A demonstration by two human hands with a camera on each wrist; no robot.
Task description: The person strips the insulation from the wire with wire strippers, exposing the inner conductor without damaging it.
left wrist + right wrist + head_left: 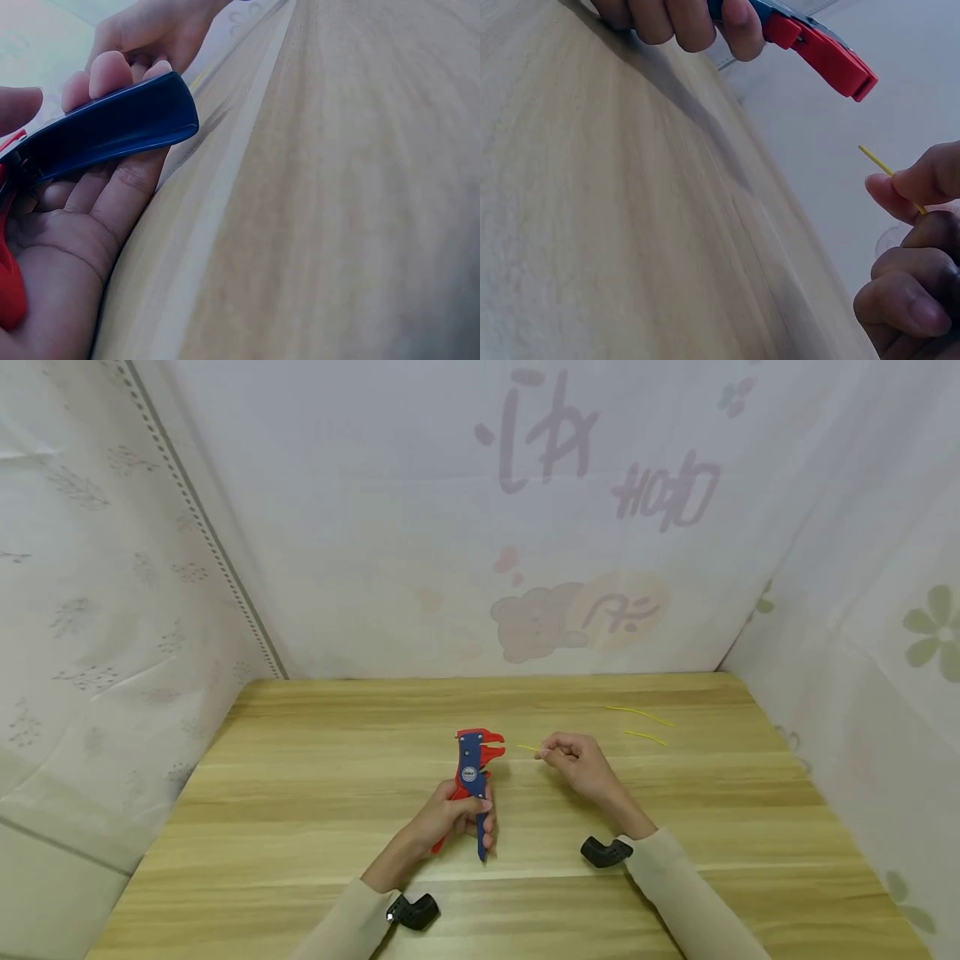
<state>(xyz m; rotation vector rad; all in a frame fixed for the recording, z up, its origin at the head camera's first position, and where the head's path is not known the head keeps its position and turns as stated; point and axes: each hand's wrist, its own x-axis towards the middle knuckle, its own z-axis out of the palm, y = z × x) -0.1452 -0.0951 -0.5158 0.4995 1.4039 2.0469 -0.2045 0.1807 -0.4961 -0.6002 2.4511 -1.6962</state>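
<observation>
My left hand point(457, 814) grips a red and blue wire stripper point(469, 756) by its handles, its red jaws pointing right. In the left wrist view the blue handle point(120, 124) lies across the curled fingers, with a red handle point(9, 285) at the palm. Between thumb and index finger, my right hand point(581, 764) pinches a short yellow wire point(528, 747). The wire's free end points left toward the stripper jaws, with a small gap between them. In the right wrist view the wire point(874, 160) sticks out past the fingertips, below the red stripper head point(836, 67).
Two more yellow wires lie on the wooden table point(300, 793) beyond the right hand: a longer wire point(641, 714) and a shorter wire point(645, 737). Patterned cloth point(375, 527) hangs at the back and both sides. Black wrist devices sit at each sleeve.
</observation>
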